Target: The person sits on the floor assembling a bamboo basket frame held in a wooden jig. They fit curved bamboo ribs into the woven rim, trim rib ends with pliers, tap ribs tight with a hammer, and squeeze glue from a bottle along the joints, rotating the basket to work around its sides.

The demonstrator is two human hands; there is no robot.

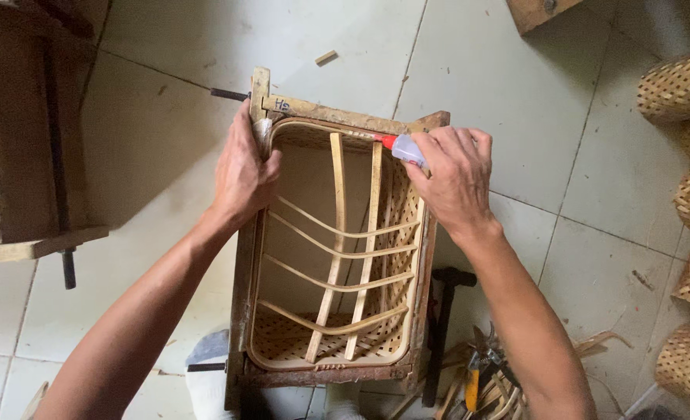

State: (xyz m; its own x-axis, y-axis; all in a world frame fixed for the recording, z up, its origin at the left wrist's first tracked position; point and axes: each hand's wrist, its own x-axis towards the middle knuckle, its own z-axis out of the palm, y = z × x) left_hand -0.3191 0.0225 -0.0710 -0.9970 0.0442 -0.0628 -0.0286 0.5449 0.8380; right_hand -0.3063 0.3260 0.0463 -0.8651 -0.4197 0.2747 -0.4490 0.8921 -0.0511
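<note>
Now, line by line:
Left hand [242,173]: fingers closed over the far left corner of the wooden frame [241,295], thumb pressing the basket rim.
Right hand [455,180]: fingers wrapped tight around a small glue bottle [409,148], red nozzle [387,141] touching the far rim of the basket.
Woven basket [395,233]: set inside the frame, mouth up, on the tiled floor [158,163]; thin bamboo strips [337,233] crossing its opening.
Hammer [441,327]: dark, on the floor just right of the frame.
Finished baskets [683,89]: stacked along the right edge.
Hand tools [477,381]: heaped by the right forearm.
</note>
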